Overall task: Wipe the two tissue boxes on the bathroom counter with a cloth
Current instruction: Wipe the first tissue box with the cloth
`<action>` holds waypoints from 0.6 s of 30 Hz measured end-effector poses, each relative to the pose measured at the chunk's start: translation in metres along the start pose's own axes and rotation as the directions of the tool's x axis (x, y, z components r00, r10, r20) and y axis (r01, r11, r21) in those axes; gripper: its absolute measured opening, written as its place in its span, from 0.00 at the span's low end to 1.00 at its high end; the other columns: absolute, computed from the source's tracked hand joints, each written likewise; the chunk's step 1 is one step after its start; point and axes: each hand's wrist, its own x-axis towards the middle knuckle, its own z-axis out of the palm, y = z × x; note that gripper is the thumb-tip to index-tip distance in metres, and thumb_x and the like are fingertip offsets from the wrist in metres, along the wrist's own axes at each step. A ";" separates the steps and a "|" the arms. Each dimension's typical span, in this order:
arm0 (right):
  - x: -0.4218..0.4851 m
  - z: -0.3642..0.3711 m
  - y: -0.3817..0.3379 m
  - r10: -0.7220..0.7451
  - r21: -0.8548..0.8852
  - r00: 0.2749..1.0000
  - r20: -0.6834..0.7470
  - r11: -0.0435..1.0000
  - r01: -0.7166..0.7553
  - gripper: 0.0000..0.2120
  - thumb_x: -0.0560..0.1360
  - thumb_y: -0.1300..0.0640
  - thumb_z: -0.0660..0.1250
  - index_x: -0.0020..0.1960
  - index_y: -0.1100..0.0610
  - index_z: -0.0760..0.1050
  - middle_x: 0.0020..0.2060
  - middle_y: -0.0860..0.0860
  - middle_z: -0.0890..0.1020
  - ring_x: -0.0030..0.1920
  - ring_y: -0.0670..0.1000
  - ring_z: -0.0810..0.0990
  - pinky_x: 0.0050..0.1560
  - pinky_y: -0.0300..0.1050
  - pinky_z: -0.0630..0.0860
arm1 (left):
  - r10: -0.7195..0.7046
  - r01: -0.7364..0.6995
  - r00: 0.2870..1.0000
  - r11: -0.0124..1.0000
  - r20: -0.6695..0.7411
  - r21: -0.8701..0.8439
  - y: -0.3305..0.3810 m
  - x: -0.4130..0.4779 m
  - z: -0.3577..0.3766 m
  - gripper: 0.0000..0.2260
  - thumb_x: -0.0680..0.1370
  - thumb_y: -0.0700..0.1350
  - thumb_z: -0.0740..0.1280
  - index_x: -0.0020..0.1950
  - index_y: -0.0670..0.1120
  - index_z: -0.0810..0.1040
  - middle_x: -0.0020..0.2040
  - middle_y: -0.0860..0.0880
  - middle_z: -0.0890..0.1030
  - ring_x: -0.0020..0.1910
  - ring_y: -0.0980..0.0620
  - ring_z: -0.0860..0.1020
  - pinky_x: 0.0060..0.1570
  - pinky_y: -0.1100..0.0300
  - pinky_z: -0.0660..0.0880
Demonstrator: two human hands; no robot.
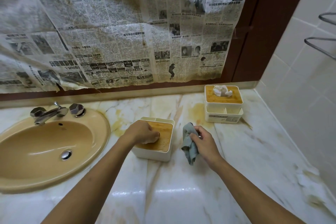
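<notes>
Tissue box (154, 152) of cream plastic with a tan wooden lid (164, 135) sits on the white veined marble counter (181, 196), just right of the beige oval sink (36, 143). Left hand (143, 132) rests on that lid, fingers curled under; whether they pinch anything I cannot tell. Right hand (203, 142), further right of the sink, grips a crumpled grey-green cloth (189, 143) that hangs beside the box, not touching it. Second cream box (223, 109), with the same wooden top and white tissue (222, 90) poking out, stands far right of the sink, back by the wall. Stained newspaper (118, 32) hangs above the sink's chrome tap (47, 112).
</notes>
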 end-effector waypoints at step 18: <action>0.002 0.000 -0.003 0.015 -0.026 1.000 0.009 1.000 -0.015 0.08 0.81 0.60 0.62 0.56 0.52 0.78 0.49 0.50 0.83 0.50 0.51 0.82 0.50 0.45 0.80 | -0.083 0.087 0.996 0.971 0.030 -0.221 0.014 0.007 0.030 0.13 0.78 0.52 0.67 0.42 0.44 0.79 0.39 0.45 0.80 0.37 0.47 0.79 0.46 0.54 0.79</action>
